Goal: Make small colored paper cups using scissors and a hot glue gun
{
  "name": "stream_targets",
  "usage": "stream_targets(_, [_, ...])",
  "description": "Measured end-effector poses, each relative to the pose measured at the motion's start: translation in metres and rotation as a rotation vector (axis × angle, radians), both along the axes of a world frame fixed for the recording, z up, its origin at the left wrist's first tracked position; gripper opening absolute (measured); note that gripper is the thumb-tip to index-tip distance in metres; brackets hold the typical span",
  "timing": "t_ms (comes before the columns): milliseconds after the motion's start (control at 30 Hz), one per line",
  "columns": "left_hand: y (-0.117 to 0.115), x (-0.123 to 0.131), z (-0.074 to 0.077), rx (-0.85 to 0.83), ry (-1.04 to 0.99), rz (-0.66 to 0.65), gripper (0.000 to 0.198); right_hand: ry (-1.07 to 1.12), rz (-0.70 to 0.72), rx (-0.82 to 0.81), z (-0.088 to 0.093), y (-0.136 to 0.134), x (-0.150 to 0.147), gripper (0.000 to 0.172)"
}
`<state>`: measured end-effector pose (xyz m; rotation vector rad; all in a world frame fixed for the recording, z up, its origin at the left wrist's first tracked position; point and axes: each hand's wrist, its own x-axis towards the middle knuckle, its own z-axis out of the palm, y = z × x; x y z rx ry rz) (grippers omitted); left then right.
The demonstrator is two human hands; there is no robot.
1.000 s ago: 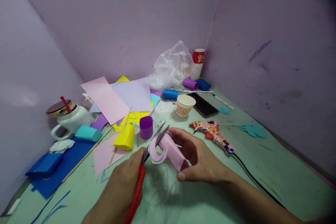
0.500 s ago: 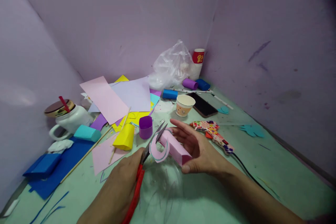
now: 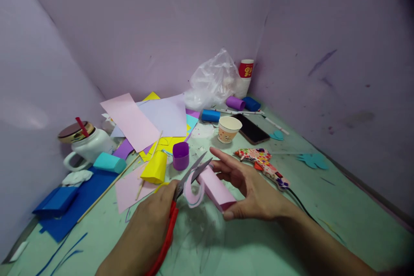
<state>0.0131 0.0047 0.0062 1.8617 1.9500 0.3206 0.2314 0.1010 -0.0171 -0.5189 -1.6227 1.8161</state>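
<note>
My left hand (image 3: 152, 213) is closed round the red handles of a pair of scissors (image 3: 186, 181), whose blades are parted at the upper end of a pink paper tube (image 3: 217, 187). From that end a curled strip of pink paper (image 3: 192, 196) with a dark line along it hangs down. My right hand (image 3: 247, 187) grips the tube from the right, thumb near its lower end and fingers behind it. Just beyond the blades stands a short purple paper tube (image 3: 181, 156). A yellow paper tube (image 3: 155, 168) leans to the left of it.
On the right lies a flowered glue gun (image 3: 263, 164) with its black cord. Farther back are a paper cup (image 3: 229, 129), a phone (image 3: 250, 128) and a plastic bag (image 3: 213, 79). Paper sheets (image 3: 168, 114), a white mug (image 3: 93, 148) and a blue sheet (image 3: 77, 213) occupy the left.
The scissor blades have opened wider at the tube's end. The pink strip has swung and curled closer beneath them. Both hands keep their grip, and the view has shifted slightly.
</note>
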Motion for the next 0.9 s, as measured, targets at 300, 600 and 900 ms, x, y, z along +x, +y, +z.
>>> stream_targets(300, [-0.002, 0.001, -0.005, 0.014, -0.019, -0.007, 0.051, 0.173, -0.031, -0.137, 0.002, 0.003, -0.004, 0.11])
stream_targets(600, [0.001, 0.017, -0.002, 0.027, 0.017, 0.1, 0.047, 0.144, -0.236, -0.259, -0.005, -0.01, -0.022, 0.114])
stream_targets(900, [-0.002, 0.019, -0.011, 0.152, -0.112, 0.092, 0.05, 0.005, -0.23, -0.018, -0.006, -0.002, -0.007, 0.089])
